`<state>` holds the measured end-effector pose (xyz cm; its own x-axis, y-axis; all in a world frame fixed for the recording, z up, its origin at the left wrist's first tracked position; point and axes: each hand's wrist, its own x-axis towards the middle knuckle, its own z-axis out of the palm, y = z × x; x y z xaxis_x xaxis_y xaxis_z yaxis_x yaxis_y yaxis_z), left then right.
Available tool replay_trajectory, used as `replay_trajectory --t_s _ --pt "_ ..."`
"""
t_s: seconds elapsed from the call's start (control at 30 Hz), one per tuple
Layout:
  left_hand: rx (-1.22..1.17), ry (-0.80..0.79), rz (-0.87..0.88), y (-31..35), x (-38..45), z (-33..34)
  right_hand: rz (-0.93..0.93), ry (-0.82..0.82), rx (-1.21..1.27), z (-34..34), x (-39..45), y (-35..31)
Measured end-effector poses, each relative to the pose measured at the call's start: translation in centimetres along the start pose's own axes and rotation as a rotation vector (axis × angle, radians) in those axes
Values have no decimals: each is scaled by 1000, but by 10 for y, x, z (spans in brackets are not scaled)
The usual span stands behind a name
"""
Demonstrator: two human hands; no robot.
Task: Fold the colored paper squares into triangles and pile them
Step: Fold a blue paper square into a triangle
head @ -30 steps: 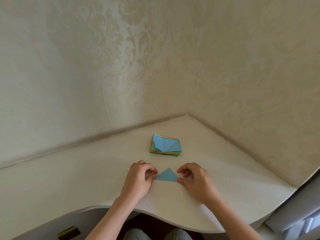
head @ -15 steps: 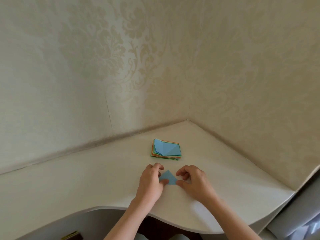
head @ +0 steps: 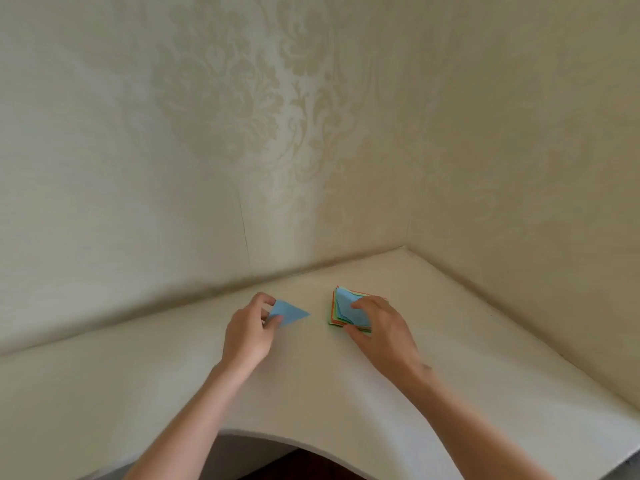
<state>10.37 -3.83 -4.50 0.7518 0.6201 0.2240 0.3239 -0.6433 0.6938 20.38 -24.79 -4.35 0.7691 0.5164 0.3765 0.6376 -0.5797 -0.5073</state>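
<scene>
Left fingers: thumb and forefinger of the left hand point(head: 250, 336) pinch the wide end of the blue triangle point(head: 288, 313), the other fingers curled in behind it.
Blue triangle: a folded paper, its sharp tip pointing toward the paper stack point(head: 346, 311), near it but apart; whether it touches the desk or is held just above it cannot be told.
Right fingers: the right hand point(head: 377, 327) lies over the near right part of the paper stack, fingertips bent down on the top blue sheet and the thumb against the stack's near edge, gripping it.
Paper stack: colored squares piled flat, blue on top, with green and orange edges showing at its left side; the right part is hidden under the hand.
Desk point(head: 467, 358): a pale corner top with a curved front edge; the paper stack sits toward its back corner, the blue triangle to the left of the stack.
Walls point(head: 242, 133): cream patterned wallpaper behind the paper stack, meeting in a corner to its right.
Holders: the papers lie loose on the desk.
</scene>
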Motion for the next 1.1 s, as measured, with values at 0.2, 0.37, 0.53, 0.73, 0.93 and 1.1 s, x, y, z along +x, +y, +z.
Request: replay_trajectory --t_s 0.2,0.37,0.53,0.73,0.93,1.1 --pt "-21 8 -55 -18 47 8 -17 -6 -106 15 2 11" --pt "34 4 -30 -26 61 27 -123 98 -183 30 6 24" --pt "154 138 37 -32 64 34 -125 152 -211 29 11 18" --pt "-83 128 367 6 34 39 9 131 -183 28 11 8" --pt "-57 -149 586 33 10 46 96 36 -91 16 7 4" --pt "-53 -68 694 43 -7 41 -79 214 -61 -3 -11 9"
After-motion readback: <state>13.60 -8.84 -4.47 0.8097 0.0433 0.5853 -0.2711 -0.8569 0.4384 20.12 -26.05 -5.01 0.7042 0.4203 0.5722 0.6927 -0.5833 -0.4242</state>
